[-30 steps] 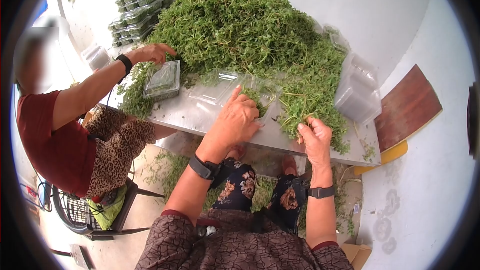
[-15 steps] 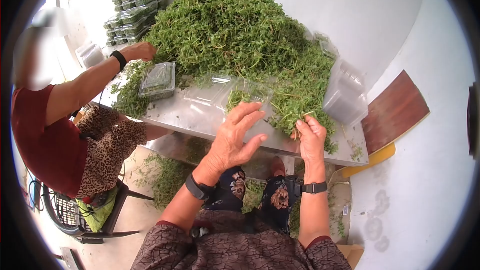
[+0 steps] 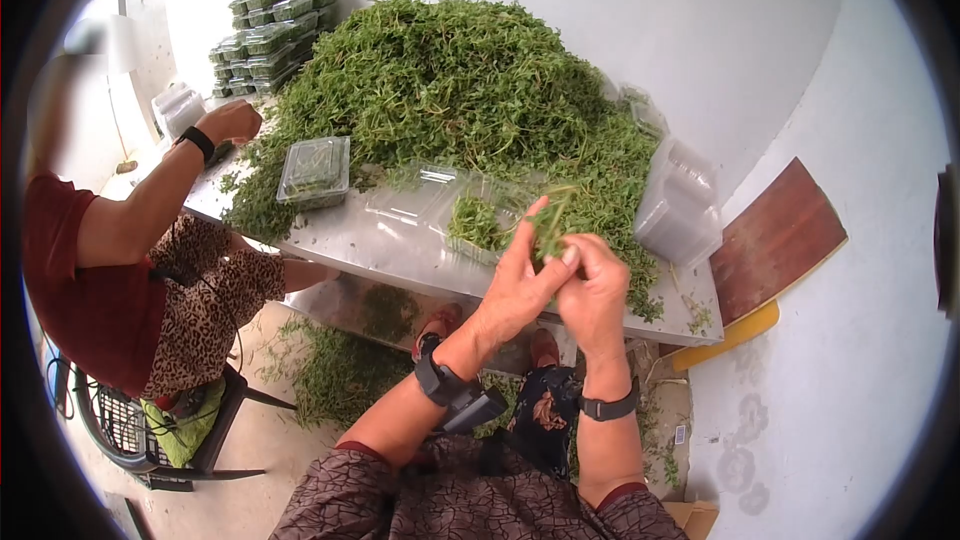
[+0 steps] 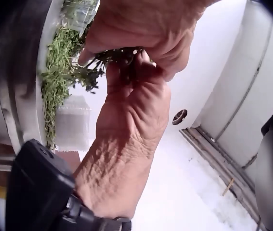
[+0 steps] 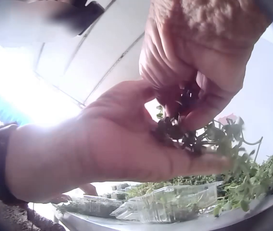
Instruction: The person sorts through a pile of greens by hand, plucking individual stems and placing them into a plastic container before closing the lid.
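Observation:
My right hand (image 3: 598, 290) pinches a small bunch of leafy green sprigs (image 3: 550, 230) above the table's front edge. My left hand (image 3: 520, 280) meets it, thumb and fingers around the same sprigs, its index finger pointing up along them. In the right wrist view, leafy tips (image 5: 237, 139) stick out past the left thumb, while the stems are mostly hidden between the hands. Just beyond the left hand lies an open clear plastic clamshell box (image 3: 425, 195), some greens (image 3: 475, 220) in its near-right half. A big heap of greens (image 3: 450, 80) rises behind.
A closed filled box (image 3: 315, 170) sits left of the open one. Stacked filled boxes (image 3: 275, 35) stand at the back left, nested clear boxes (image 3: 680, 205) at the right end of the metal table (image 3: 350, 250). Another person (image 3: 100, 280) sits at the left, arm over the table.
My left hand has left the box and come right to the sprigs. My right hand has lifted them off the loose greens. The other person's hand has drawn left from the heap.

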Available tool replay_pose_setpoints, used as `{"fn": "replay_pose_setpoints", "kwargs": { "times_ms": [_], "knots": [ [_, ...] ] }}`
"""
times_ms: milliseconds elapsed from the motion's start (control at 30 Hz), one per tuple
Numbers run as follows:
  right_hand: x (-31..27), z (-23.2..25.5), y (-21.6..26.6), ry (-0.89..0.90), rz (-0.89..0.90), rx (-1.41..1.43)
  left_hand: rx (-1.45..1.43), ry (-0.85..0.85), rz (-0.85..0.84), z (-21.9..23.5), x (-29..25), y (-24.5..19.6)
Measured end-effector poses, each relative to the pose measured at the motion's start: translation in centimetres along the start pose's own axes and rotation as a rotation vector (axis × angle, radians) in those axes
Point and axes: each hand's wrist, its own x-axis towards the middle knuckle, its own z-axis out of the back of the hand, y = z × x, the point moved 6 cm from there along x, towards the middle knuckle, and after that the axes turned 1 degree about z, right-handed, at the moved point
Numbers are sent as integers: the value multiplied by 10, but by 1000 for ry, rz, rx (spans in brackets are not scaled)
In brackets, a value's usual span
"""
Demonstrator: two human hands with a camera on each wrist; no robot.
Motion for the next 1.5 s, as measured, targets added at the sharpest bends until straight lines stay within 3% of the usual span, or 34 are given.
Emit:
{"fn": "replay_pose_setpoints", "kwargs": {
  "times_ms": [67, 133, 300, 767, 867, 933, 1000, 1033, 1200, 1267, 1500],
  "knots": [
    [-3, -10, 16, 38, 98, -28, -64, -49, -11, 2, 0, 6],
    [-8, -15, 18, 72, 119, -93, -439, -41, 55, 4, 0, 11],
    [-18, -19, 20, 132, 166, -129, -650, 20, 123, 5, -3, 11],
    [-37, -9, 20, -39, 142, 207, -1212, -22, 248, 10, -8, 27],
    [-42, -9, 19, 18, 53, 340, -1238, -12, 244, 11, -8, 27],
    [-44, -9, 19, 6, 43, 420, -1158, -104, 236, 12, -11, 21],
    [-45, -9, 21, -5, 35, 500, -1181, -11, 175, 10, -10, 14],
    [-45, -7, 22, -20, 11, 564, -1213, -143, 217, 9, -11, 15],
    [-51, -6, 15, -27, -66, 789, -1280, -86, 224, 5, -18, 10],
    [-54, -6, 9, -22, -89, 1081, -1291, -90, 229, 5, -22, 10],
    [-54, 0, 18, 18, -87, 1200, -1238, -119, 236, -2, -35, 3]
  ]
}}
